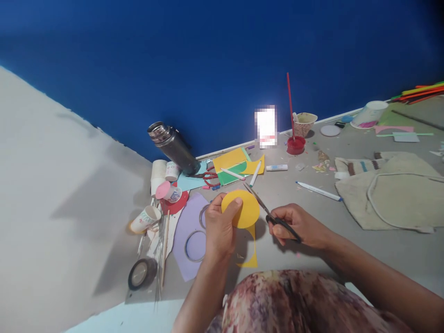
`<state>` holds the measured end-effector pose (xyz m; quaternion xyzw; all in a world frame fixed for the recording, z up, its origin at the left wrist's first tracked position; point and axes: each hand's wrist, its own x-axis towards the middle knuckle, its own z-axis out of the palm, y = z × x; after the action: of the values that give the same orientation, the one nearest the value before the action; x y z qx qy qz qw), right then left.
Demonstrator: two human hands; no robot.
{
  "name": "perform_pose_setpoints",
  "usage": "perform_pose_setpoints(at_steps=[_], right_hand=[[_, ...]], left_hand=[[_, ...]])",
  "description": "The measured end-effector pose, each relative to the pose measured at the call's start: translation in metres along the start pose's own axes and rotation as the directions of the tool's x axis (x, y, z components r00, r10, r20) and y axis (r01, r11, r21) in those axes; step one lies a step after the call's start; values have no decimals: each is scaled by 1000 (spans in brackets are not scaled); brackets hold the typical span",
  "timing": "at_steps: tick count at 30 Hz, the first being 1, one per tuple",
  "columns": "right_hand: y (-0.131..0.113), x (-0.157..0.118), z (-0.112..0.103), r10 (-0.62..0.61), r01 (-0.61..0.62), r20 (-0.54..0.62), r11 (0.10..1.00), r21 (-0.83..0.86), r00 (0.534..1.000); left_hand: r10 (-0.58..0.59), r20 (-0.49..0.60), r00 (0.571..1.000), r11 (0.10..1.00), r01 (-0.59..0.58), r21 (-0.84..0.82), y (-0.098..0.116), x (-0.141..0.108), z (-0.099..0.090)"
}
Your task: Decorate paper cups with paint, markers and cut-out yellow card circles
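My left hand (222,222) pinches a round yellow paper disc (248,210), thumb on top and fingers beneath. Black-handled scissors (265,208) are gripped in my right hand (289,224), their blades pointing up and left beside the disc's right edge. Below the disc lies a yellow paper offcut (252,260) with a curved inner edge. To the left of my left hand, a purple sheet (183,231) has ring-shaped rolls (187,247) on it.
A dark flask (173,148), paper cups (145,218) and a black tape roll (138,275) stand or lie at left. Markers (319,191), coloured paper (229,162) and red-handled scissors (208,175) lie behind my hands. A cloth bag (398,194) is at right, below the blue wall.
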<state>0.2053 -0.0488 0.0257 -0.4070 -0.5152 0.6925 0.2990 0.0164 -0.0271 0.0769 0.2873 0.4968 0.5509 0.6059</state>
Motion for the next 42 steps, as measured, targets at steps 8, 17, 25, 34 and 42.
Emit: perform_pose_setpoints(at_steps=[8,17,25,34,42], right_hand=[[1,4,3,45,-45,-30,999,-13,999],[-2,2,4,62,-64,-42,996,-57,997],[-3,-1,4,48,-48,-11,998,-30,999],[-3,-2,3,40,-40,19,999,-12,999],[-4,-3,3,49,-48,29,999,-25,998]], left_hand=[[1,-7,1000,1000,-1,6,-2,0,-4],[0,-11,1000,999,0,40,0,-3,-6],[-4,-6,1000,998,4,63,0,-4,-9],[-1,-11,1000,998,1,65,0,-5,-8],[-3,-4,1000,997,4,80,0,-4,-8]])
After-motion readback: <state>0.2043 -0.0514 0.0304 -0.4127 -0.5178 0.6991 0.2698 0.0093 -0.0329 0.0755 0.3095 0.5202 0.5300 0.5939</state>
